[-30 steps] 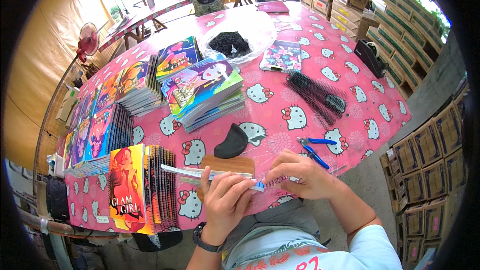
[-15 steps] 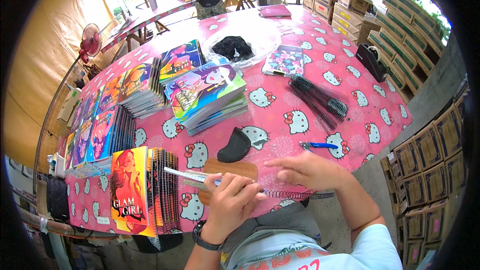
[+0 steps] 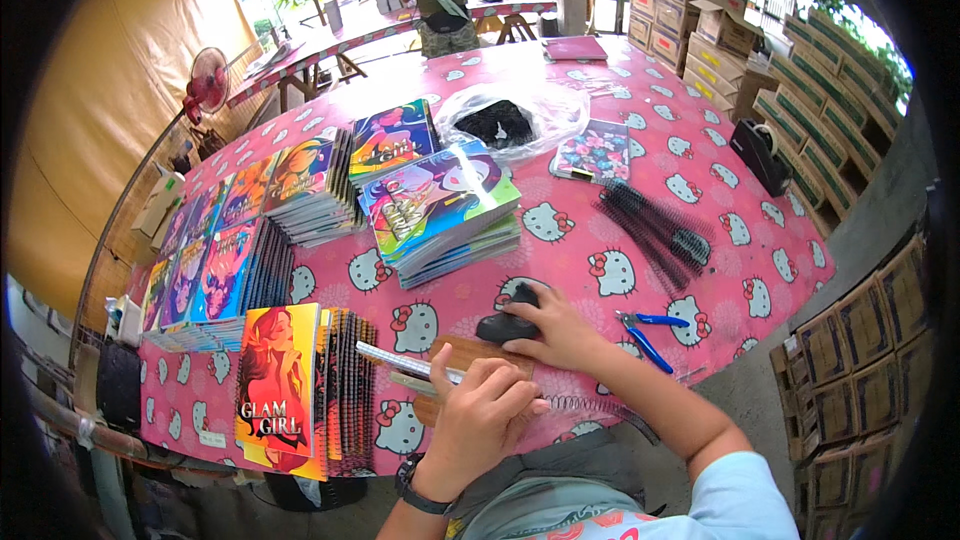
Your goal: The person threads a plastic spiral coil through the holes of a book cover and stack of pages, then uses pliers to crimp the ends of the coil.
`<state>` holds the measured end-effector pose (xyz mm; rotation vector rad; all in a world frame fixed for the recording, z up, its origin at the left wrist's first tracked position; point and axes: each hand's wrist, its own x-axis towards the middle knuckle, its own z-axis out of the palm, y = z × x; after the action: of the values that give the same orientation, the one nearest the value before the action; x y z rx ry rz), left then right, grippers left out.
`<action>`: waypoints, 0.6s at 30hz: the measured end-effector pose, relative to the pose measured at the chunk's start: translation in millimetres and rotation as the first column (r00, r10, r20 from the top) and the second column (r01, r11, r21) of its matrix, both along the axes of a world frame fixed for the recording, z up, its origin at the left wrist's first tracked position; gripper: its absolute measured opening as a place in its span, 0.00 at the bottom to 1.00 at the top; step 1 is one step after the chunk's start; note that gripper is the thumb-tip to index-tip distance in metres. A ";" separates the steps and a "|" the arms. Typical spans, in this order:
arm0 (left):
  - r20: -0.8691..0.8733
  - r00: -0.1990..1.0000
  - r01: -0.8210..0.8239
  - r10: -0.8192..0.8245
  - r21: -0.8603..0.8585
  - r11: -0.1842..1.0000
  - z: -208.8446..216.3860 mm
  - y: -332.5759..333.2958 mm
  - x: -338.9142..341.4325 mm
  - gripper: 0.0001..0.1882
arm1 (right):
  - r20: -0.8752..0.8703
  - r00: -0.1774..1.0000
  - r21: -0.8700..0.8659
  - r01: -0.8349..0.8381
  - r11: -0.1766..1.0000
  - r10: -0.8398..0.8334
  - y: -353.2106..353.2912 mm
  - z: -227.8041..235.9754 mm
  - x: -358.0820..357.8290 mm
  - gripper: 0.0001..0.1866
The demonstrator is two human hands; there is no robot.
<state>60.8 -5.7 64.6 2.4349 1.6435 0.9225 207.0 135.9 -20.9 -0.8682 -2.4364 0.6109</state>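
Observation:
My left hand (image 3: 478, 408), wearing a dark wristwatch, is closed on a notebook (image 3: 385, 354) held edge-on, its pages toward me. From the notebook's right end a loose dark spiral coil (image 3: 598, 405) trails past the table's near edge. My right hand (image 3: 552, 332) has its fingers closed on a black, curved, soft-looking pad (image 3: 497, 328), partly hidden by the fingers. The pad lies at the far edge of a wooden board (image 3: 448, 348), which sits partly under the notebook and my left hand. Blue-handled pliers (image 3: 655, 338) rest with handles apart to the right.
Stacked colourful notebooks (image 3: 440, 202) stand ahead and left, with a red-yellow spiral-bound row (image 3: 285, 380) near left. Loose black coils (image 3: 655, 230) lie right of centre; a plastic bag (image 3: 540, 120) holds more. A tape dispenser (image 3: 760, 155) stands at the right edge. A person (image 3: 437, 0) stands far off.
My right hand has moved left and away from me, from above the coil onto the black pad, and closed on it. My left hand still holds the notebook. The whole view has shifted slightly.

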 end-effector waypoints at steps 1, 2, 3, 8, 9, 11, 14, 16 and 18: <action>0.056 0.998 -0.022 0.022 0.001 1.000 3.3 -0.5 2.3 0.09 | -0.054 0.998 -0.038 0.015 0.999 -0.017 -4.8 0.5 11.6 0.31; 0.112 0.993 -0.044 0.043 0.000 0.999 9.9 -0.9 5.9 0.09 | -0.193 0.981 -0.277 -0.040 0.960 -0.015 -10.9 -0.8 23.3 0.31; 0.168 0.984 -0.067 0.067 -0.005 0.998 10.2 -0.4 7.3 0.09 | -0.321 0.946 -0.495 -0.123 0.860 -0.049 -18.2 -6.6 34.5 0.32; 0.064 0.998 -0.028 0.027 0.020 0.999 2.0 1.6 0.4 0.10 | -0.674 0.670 -0.739 -0.603 0.302 -0.311 -51.8 -24.6 67.7 0.34; 0.051 0.998 -0.032 0.031 0.008 0.999 2.5 1.4 -0.1 0.10 | -0.710 0.614 -0.700 -0.666 0.257 -0.345 -54.6 -23.4 67.2 0.36; 0.096 0.995 -0.028 0.023 0.046 0.999 4.4 3.6 1.5 0.09 | -0.761 0.496 -0.603 -0.779 0.172 -0.419 -59.4 -19.0 62.3 0.39; 0.065 0.997 -0.031 0.030 0.009 0.999 2.7 3.5 -0.4 0.09 | -0.629 0.672 -0.776 -0.572 0.266 -0.392 -50.1 -32.6 68.5 0.44; 0.097 0.994 -0.055 0.054 0.004 0.998 1.7 1.2 -1.5 0.09 | -0.467 0.866 -0.794 -0.321 0.516 -0.179 -42.4 -1.6 71.4 0.44; 0.214 0.975 -0.074 0.059 0.060 0.995 7.9 1.4 1.6 0.11 | -0.536 0.805 -0.816 -0.418 0.400 -0.252 -31.9 -11.3 76.8 0.42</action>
<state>62.4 -4.3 72.5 2.2403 1.6521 1.2201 283.8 104.0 -32.3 -0.7023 -1.3825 2.0673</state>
